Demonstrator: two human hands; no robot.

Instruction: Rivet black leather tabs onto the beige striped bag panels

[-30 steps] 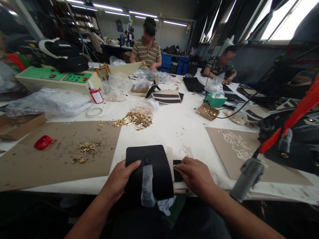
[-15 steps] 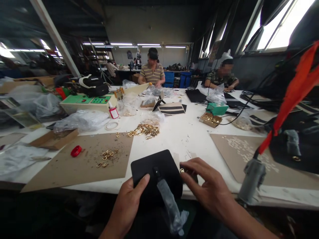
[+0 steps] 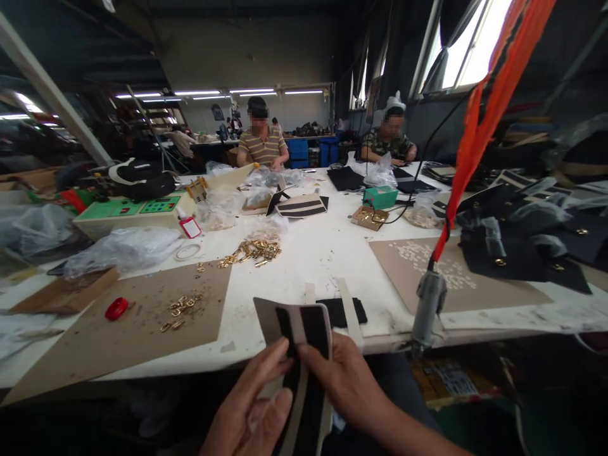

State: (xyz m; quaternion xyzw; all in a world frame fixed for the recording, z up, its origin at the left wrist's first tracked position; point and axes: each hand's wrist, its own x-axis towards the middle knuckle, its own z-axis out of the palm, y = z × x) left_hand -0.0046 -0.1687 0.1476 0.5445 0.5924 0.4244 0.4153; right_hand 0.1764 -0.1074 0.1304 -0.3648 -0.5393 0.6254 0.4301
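Both my hands hold a flat bag panel [image 3: 304, 329] with black and cream stripes, lifted at the near table edge. My left hand [image 3: 254, 405] grips its lower left side with the fingers curled round it. My right hand [image 3: 344, 380] pinches its right side, thumb on the face. Just behind the panel a small black piece [image 3: 344, 310] and cream strips [image 3: 349, 304] lie on the white table [image 3: 327, 247].
A brown card sheet [image 3: 142, 323] at left carries gold rings [image 3: 180, 307] and a red cap [image 3: 116, 308]. A pile of gold buckles [image 3: 249, 251] lies mid-table. A grey tool [image 3: 427, 304] on an orange cord hangs at right. Two people work at the far side.
The panel has been lifted off the table and turned over, so its striped side faces me. My right hand left the small black piece and took hold of the panel. The view swung right.
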